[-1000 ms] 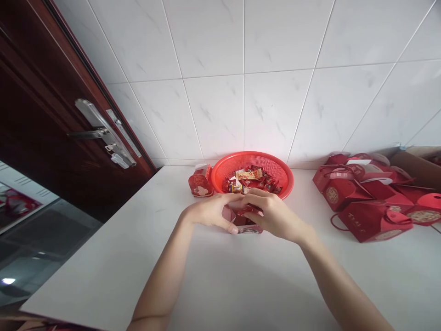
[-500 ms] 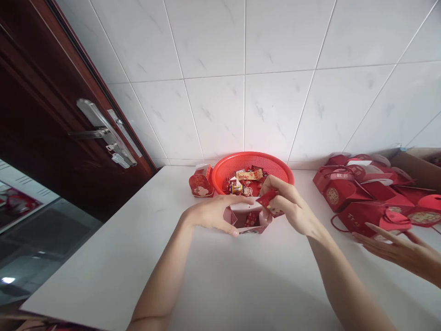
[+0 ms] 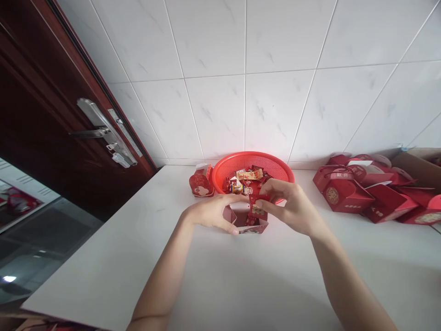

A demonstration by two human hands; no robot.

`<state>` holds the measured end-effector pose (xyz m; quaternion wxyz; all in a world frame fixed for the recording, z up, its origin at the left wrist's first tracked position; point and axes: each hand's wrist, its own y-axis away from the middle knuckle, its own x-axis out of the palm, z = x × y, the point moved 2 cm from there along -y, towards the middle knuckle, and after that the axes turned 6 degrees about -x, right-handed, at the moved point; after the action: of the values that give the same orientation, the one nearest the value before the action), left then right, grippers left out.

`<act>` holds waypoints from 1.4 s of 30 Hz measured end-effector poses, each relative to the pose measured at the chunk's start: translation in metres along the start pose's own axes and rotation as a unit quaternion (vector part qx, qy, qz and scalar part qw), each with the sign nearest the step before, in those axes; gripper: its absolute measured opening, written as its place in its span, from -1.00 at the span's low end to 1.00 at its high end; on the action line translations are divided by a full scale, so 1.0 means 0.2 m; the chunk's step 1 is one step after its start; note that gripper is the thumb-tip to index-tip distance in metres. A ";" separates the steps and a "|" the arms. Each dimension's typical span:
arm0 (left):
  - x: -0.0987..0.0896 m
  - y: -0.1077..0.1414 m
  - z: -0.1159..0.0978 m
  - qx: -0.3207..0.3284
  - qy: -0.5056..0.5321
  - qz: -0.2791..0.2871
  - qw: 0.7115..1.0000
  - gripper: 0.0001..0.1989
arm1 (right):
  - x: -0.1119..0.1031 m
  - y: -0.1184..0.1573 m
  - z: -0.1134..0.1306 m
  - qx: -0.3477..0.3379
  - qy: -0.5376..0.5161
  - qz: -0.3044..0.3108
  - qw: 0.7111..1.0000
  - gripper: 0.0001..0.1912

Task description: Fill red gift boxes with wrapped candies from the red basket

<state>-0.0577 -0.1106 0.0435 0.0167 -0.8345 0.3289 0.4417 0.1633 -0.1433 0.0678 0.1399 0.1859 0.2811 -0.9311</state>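
An open red box (image 3: 253,228) with a pale inside stands on the white table, with something red lying in it. My left hand (image 3: 213,214) is closed on the box's left side, fingers behind and thumb in front. Pinched in my right hand (image 3: 287,204) is a red packet (image 3: 257,205) with a light pattern, held upright over the box opening. Just behind is a red mesh basket (image 3: 253,155) of wrapped sweets (image 3: 250,174).
A small red box (image 3: 201,182) stands left of the basket. Several red gift boxes (image 3: 346,195) lie heaped at the right, near a brown carton (image 3: 418,165). Tiled wall behind, a dark door (image 3: 51,92) at the left.
My right hand has turned and brought the red packet left, over the box opening. At the right, another person's hand has left view, and the front gift box with it.
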 end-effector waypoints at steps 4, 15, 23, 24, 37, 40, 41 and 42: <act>0.00 0.00 0.02 0.000 0.002 -0.007 1.000 -0.03 | 0.07 0.01 0.00 0.038 0.077 -0.028 0.996 -0.89; 0.00 0.00 0.00 0.016 0.029 -0.004 0.999 -0.07 | 0.26 0.01 -0.07 0.087 0.226 0.064 0.968 -0.83; 0.00 0.00 0.01 -0.007 0.016 -0.003 1.000 -0.01 | 0.18 0.01 -0.03 0.056 0.151 0.092 0.983 -0.80; 0.00 0.00 0.00 -0.009 0.012 0.000 1.000 -0.01 | 0.16 0.02 -0.02 0.055 0.141 0.090 0.984 -0.80; 0.03 0.05 -0.09 0.036 0.006 0.008 0.999 -0.10 | 0.04 0.06 0.08 -0.047 0.155 0.229 0.960 -0.65; 0.04 0.05 -0.08 0.041 0.018 0.014 0.999 -0.07 | 0.12 0.02 0.06 -0.029 0.211 0.315 0.925 -0.64; 0.04 0.05 -0.08 0.048 0.020 0.020 0.998 -0.05 | 0.14 0.00 0.05 -0.017 0.235 0.343 0.909 -0.66; 0.04 0.04 -0.08 0.053 0.022 0.024 0.998 -0.02 | 0.17 -0.02 0.04 -0.006 0.256 0.370 0.893 -0.69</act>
<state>-0.0470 -0.1277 0.0496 0.0436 -0.8336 0.3722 0.4057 0.1296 -0.1493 0.0610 0.3989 0.5077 0.2236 -0.7302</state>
